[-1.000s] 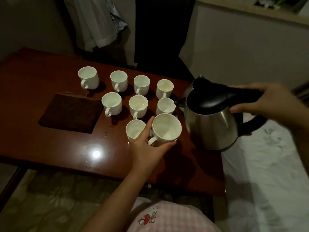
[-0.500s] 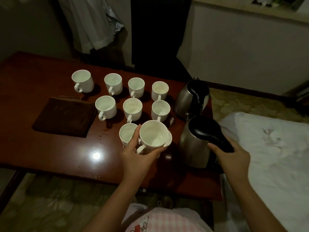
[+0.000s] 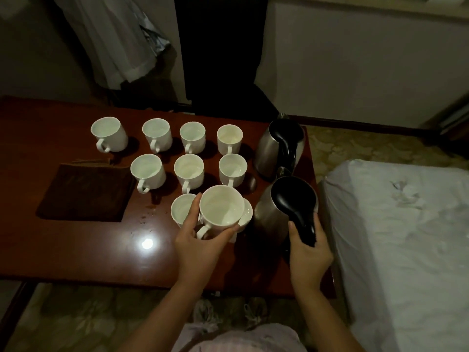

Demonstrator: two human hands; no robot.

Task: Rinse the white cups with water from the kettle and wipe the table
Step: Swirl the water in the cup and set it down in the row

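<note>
My left hand [image 3: 198, 247] holds a white cup [image 3: 220, 208] lifted just above the table, its handle toward me. Under and beside it stand two more white cups [image 3: 181, 209], one mostly hidden. Several other white cups [image 3: 189, 170] stand in rows behind. My right hand [image 3: 308, 252] grips the black handle of a steel kettle [image 3: 281, 212], which stands upright on the red-brown table [image 3: 76, 250] at its right end.
A second steel kettle [image 3: 276, 146] stands behind the first. A folded dark brown cloth [image 3: 85, 191] lies at the left. Water drops [image 3: 147, 215] spot the table near the cups. A white bed sheet [image 3: 406, 237] lies to the right.
The kettle came down from its raised position to the table's right end, my right hand still on its handle. The cup in my left hand stayed in place.
</note>
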